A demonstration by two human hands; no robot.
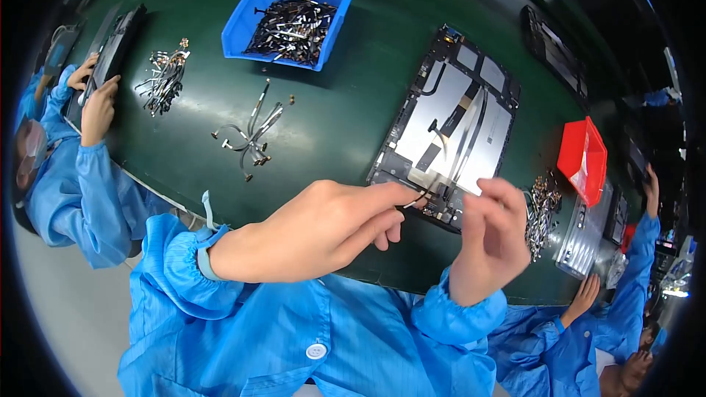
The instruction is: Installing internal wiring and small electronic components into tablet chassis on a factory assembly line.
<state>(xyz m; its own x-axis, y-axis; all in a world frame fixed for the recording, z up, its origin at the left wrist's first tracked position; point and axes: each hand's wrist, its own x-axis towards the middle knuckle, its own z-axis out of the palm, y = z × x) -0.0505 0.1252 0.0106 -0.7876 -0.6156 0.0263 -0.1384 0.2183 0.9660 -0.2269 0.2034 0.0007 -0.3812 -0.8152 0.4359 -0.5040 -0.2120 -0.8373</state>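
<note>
My left hand (323, 224) reaches in from the left, its thumb and forefinger pinched on a thin dark cable (421, 198) at the near edge of a flat device panel (471, 114). The panel has a black frame, silver plates and several black ribbon cables across its middle. Close to the panel's near right corner is my right hand (491, 239), slightly blurred, its fingers bent and apart with nothing seen between them. To the left, a small loose group of cables with connector ends (254, 136) lies on the green table (323, 129).
A blue bin (342, 26) full of short cables stands at the back. Cable heaps lie at the left (168, 77) and right (543, 213). Beyond the right heap are a red bin (588, 165) and clear plastic trays (585, 242). Co-workers in blue sleeves work on both sides.
</note>
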